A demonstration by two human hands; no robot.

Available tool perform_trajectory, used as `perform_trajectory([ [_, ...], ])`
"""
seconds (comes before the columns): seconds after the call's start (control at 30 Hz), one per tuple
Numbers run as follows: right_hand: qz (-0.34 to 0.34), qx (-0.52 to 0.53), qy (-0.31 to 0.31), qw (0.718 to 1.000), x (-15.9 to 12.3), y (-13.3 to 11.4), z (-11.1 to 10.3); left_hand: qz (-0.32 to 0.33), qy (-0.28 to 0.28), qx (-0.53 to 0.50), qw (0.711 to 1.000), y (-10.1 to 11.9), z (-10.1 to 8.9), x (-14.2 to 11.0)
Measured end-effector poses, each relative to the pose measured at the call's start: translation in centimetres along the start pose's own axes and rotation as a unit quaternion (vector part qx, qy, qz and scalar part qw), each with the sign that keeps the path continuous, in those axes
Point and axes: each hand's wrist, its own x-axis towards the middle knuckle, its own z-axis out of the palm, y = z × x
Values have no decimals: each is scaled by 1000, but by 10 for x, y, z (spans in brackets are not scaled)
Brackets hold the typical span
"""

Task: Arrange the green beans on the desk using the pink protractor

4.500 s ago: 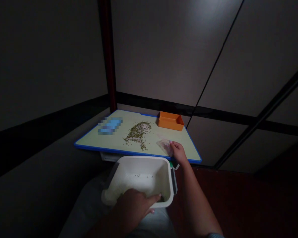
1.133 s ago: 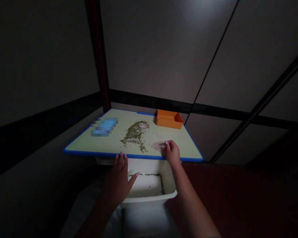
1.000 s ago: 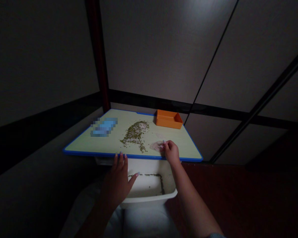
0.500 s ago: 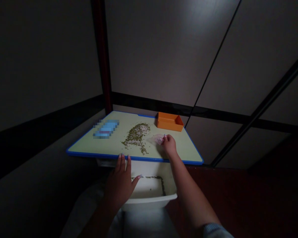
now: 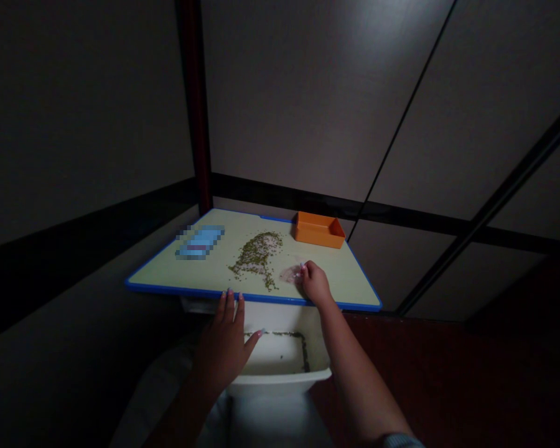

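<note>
Small green beans (image 5: pixel 254 252), like mung beans, lie scattered with some paler bits among them on a pale board (image 5: pixel 191 274) with a blue rim. To their right, my right hand (image 5: pixel 315 283) is closed on a thin, clear, fan-shaped plastic piece (image 5: pixel 290 274), held low over the board; whether it touches the surface I cannot tell. My left hand (image 5: pixel 224 339) is open, its fingertips at the board's front edge and its thumb stretched out above a white bin (image 5: pixel 280 378). Dark green beans line the bin's inner edges.
An orange open box (image 5: pixel 320 235) stands at the board's back right corner. On the left side of the board lies a blurred-out blue object (image 5: pixel 200 242). Grey panels (image 5: pixel 308 93) rise behind the board, and a dark red floor (image 5: pixel 429 373) shows at right.
My right hand has drawn the clear plastic piece a little closer to the board's front edge. My left hand and the scattered beans look nearly unchanged.
</note>
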Motion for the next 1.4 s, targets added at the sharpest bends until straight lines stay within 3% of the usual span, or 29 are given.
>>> perform_trajectory([
  [0.37,29,-51,-1,998,0,0,2,-1,-8,4,1000,0,-1,0],
  [0.67,102,-175,-19,979,2,-6,-4,3,-18,3,1000,0,-4,1],
  [0.83,136,-194,-6,971,1,-10,-7,-2,-23,4,1000,1,-7,1],
  [0.97,110,-155,15,982,0,-7,-6,-6,-25,6,1000,2,-8,0],
  [1.13,19,-81,2,996,0,-3,-4,-9,-25,11,1000,3,-9,-1],
  [1.4,-28,-116,-34,992,-3,-8,-3,-12,-31,10,999,4,-11,-1],
])
